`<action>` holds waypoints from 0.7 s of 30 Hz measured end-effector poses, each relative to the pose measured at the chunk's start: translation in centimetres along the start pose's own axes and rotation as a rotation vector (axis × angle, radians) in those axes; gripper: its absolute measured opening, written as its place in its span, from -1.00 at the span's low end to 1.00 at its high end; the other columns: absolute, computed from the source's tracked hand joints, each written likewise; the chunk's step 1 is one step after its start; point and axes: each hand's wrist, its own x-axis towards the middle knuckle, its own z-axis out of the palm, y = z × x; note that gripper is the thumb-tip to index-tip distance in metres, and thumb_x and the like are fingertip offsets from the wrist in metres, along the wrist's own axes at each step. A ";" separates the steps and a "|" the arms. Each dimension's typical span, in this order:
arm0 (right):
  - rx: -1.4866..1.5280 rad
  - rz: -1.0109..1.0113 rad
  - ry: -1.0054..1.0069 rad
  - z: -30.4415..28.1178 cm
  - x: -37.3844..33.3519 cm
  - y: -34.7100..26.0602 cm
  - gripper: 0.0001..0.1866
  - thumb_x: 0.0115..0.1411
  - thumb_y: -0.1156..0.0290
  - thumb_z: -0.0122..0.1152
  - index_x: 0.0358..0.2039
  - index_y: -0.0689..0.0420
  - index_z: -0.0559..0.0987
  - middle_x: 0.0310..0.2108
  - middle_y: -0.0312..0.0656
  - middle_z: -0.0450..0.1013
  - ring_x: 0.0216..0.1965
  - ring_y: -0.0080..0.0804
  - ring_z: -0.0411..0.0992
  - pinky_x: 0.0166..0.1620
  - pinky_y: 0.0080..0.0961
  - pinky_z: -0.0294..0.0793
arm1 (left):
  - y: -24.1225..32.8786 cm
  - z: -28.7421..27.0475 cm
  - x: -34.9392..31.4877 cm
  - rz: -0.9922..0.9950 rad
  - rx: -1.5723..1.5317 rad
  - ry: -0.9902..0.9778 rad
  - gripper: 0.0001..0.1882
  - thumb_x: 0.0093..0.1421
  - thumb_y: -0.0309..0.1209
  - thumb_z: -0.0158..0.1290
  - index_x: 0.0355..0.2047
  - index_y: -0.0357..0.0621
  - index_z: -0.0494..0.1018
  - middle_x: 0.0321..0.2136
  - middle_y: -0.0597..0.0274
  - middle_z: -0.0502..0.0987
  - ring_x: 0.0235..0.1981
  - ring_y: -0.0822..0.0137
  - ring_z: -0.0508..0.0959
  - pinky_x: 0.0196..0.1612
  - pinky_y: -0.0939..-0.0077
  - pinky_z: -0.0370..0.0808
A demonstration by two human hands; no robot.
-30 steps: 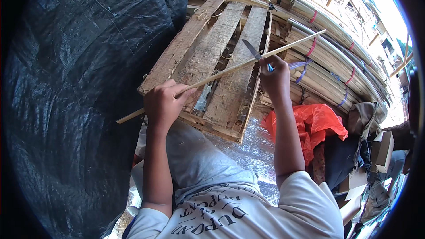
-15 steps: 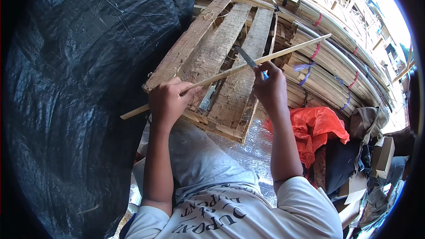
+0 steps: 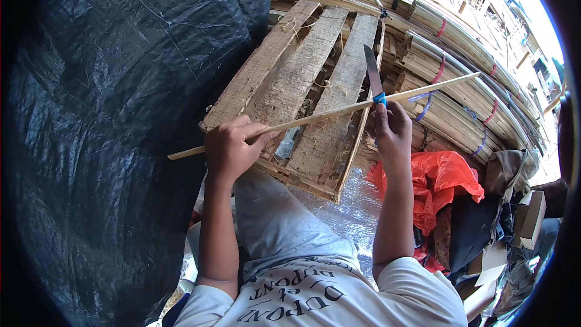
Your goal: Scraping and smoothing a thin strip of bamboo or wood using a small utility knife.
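Observation:
A long, thin wooden strip (image 3: pixel 330 112) slants across in front of me, its far end up to the right. My left hand (image 3: pixel 233 145) is closed round it near its lower left end. In my right hand (image 3: pixel 393 128) is a knife (image 3: pixel 373 72) with a blue handle, its blade pointing up and away from me. The blade's base and the handle meet the strip right of its middle. Beneath the strip lies a wooden pallet-like crate (image 3: pixel 308 66) with rough slats. A small clear plastic piece (image 3: pixel 287 143) shows between two slats.
Bundles of wooden strips (image 3: pixel 460 79), tied with red and purple bands, are stacked at the far right. A dark tarp (image 3: pixel 133 121) hangs along the left. A red plastic bag (image 3: pixel 445 181) lies right of my forearm, near a cardboard box (image 3: pixel 529 221). Wood shavings cling to the crate.
My right hand has moved right along the strip, and the knife has swung from pointing up-left to nearly upright. The strip's far end has dropped slightly. My left hand keeps its hold.

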 end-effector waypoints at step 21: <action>-1.115 -0.550 0.069 -4.3 0.0 1.2 -0.87 0.11 0.43 0.45 -0.29 0.06 0.73 0.37 -0.08 0.34 0.41 0.36 0.09 0.42 0.19 0.09 | -4.5 -7.4 -3.9 -0.075 0.034 -0.066 -0.85 0.00 -0.50 0.39 -0.39 -0.26 0.69 -0.55 0.10 0.57 -0.50 0.12 0.57 -0.42 0.30 0.42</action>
